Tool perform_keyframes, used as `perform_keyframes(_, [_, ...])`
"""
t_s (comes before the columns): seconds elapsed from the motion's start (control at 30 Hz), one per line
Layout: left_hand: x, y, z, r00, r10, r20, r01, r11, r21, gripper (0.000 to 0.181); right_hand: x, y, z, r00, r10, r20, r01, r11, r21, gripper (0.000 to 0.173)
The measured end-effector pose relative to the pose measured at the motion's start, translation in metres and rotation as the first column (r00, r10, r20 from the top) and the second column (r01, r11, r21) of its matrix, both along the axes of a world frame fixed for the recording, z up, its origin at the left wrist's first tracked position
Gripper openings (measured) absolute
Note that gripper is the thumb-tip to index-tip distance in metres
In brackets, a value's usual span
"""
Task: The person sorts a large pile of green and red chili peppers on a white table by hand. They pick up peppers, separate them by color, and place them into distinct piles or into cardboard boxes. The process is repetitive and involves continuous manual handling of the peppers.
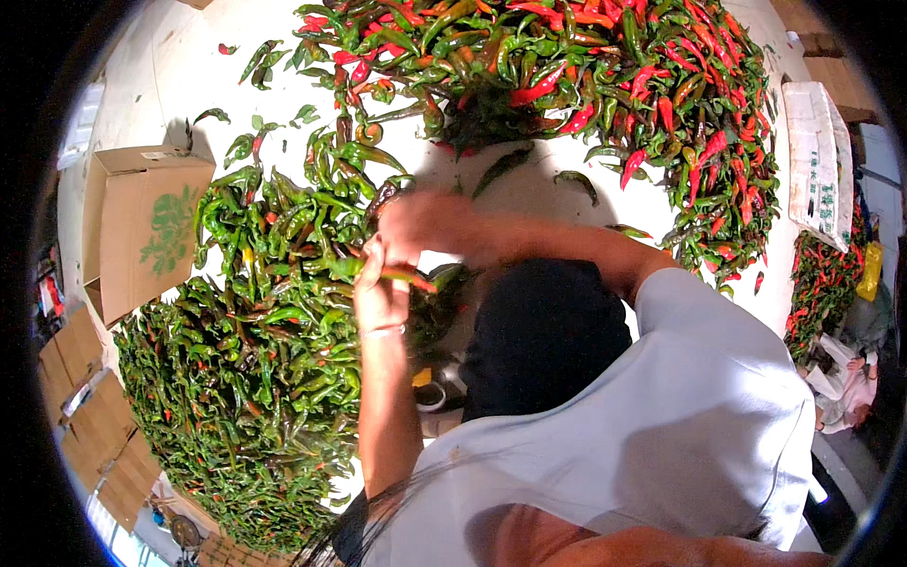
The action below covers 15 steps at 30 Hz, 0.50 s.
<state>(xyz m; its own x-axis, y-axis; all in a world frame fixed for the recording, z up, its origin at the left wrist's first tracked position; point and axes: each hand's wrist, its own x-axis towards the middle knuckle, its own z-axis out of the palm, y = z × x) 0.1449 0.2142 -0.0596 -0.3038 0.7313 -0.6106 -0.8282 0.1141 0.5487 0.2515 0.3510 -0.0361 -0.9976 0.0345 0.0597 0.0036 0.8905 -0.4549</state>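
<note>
My left hand (382, 294) is closed around a chili pepper (411, 276) that is green at one end and red-orange at the other. Just above it, my right hand (425, 220) is blurred, with the forearm reaching across from the right; its fingers cannot be made out clearly. A dark pepper (382, 195) lies beside the right hand. To the left and below spreads a large heap of mostly green peppers (283, 312). A second heap, mixed red and green (680, 120), curves across the top and right of the white surface. Loose dark green peppers (503, 169) lie between the heaps.
An open cardboard box (134, 234) stands at the left edge of the white surface (170, 71). A white foam box (815, 163) bearing writing stands at the right. Beyond it are more peppers (822, 283) and another person (843, 386). Flattened cardboard (99, 425) lies at lower left.
</note>
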Motion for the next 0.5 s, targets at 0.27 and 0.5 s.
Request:
perform_keyframes(0.27, [0.002,0.006,-0.012,0.978,-0.082,0.192,0.098,0.992,-0.074,0.017,0.147,0.095,-0.064,0.399,-0.901,-0.171,0.9,0.349,0.262,0.045])
perform_keyframes(0.5, [0.014,-0.013,-0.028,0.958,-0.01,0.286,0.033,0.997,-0.076,0.021,0.065,0.037,-0.086,0.514,-0.858,-0.002,0.857,0.513,0.045,0.022])
